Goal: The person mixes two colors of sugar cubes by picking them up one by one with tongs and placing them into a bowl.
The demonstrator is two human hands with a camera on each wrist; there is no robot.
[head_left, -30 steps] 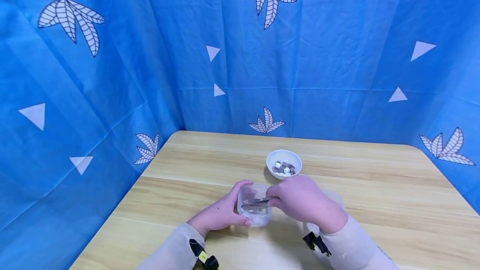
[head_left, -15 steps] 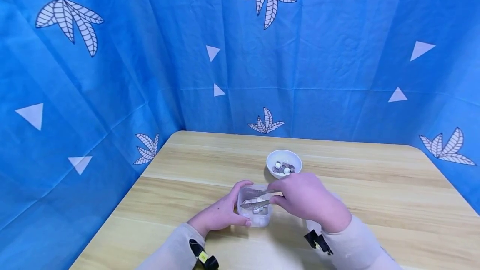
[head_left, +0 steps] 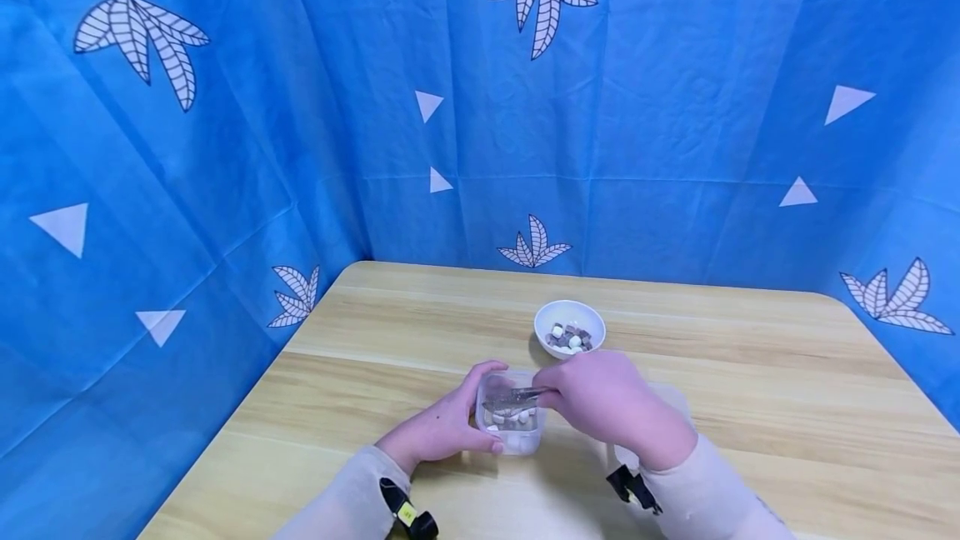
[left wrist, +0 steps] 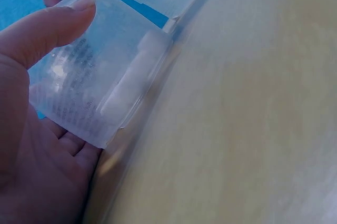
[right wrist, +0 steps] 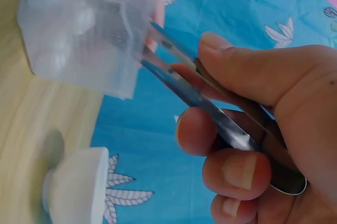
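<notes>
My left hand (head_left: 446, 425) grips a small clear plastic container (head_left: 520, 443) from its left side, thumb on the near wall and fingers round the far side. White pieces (head_left: 523, 417) lie at the bottom of it. My right hand (head_left: 603, 398) holds a pair of metal tongs (head_left: 517, 399), pinched between thumb and fingers. The tongs point left over the container's opening. In the right wrist view, their arms (right wrist: 210, 113) stand a little apart and the tips show blurred through the container's cloudy wall.
Behind my right hand is a white bowl (head_left: 552, 312) with grey-purple and white cubes (head_left: 570, 338). A second clear plastic container (head_left: 672, 397) stands partly hidden behind my right forearm. The wooden table (head_left: 420, 315) ends at a blue curtain (head_left: 675, 107).
Half a second ago the tongs' arms were spread wide over the container; now they are closer together. My right hand has shifted slightly left and down. My left hand keeps its grip.
</notes>
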